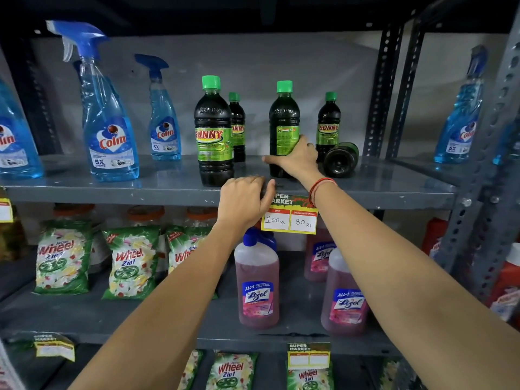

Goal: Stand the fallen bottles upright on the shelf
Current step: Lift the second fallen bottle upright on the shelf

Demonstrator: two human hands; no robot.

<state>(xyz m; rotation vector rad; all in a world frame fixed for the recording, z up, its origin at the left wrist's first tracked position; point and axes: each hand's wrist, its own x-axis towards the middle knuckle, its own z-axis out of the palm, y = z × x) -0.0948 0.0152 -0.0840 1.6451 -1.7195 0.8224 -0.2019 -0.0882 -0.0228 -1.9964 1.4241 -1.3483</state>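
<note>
Standing upright on the shelf [140, 190], a dark bottle [283, 119] is gripped low by the right hand [298, 159]; the left hand [243, 199] is curled loosely at the shelf edge, while one bottle [340, 160] lies fallen alongside

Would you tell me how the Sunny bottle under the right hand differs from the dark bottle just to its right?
The held bottle stands upright; the fallen bottle lies on its side, base toward the camera. The held bottle shows its green cap and label; the fallen bottle shows neither. The right hand grips the held bottle; nothing grips the fallen bottle. Both hold dark liquid and share the grey shelf.
</note>
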